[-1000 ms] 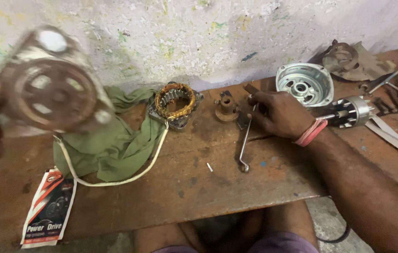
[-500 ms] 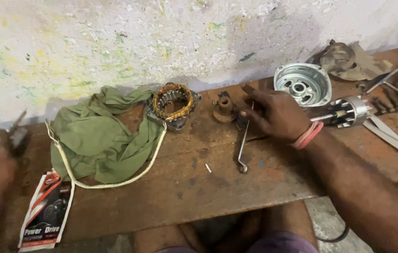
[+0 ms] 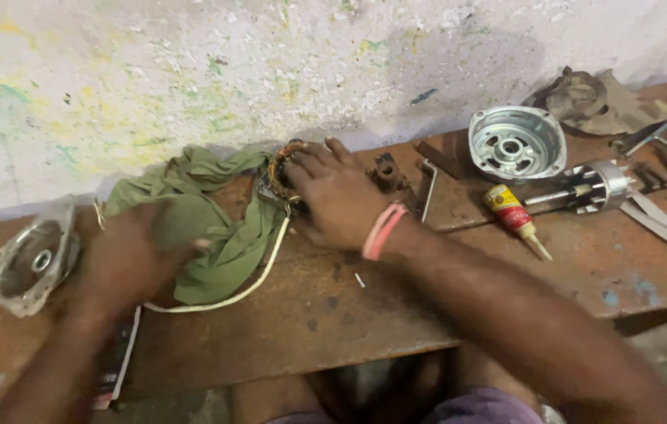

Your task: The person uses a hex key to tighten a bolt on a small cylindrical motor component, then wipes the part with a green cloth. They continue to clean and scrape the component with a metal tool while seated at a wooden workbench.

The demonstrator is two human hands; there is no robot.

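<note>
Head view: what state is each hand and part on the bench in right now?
Right hand: palm down on the copper-wound stator.
Left hand: blurred, on the green cloth.
Left end cover: lying hollow side up.
Right end cover: open side up.
Tube: lying flat, capped.

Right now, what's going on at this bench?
A person is at a rusty bench strewn with motor parts. The right hand rests over the copper-wound stator by the wall. The left hand, blurred, lies on the green cloth, with one metal end cover just beside it at the bench's left end. A second cover, the rotor shaft, a small tube and a wrench lie untouched to the right.
</note>
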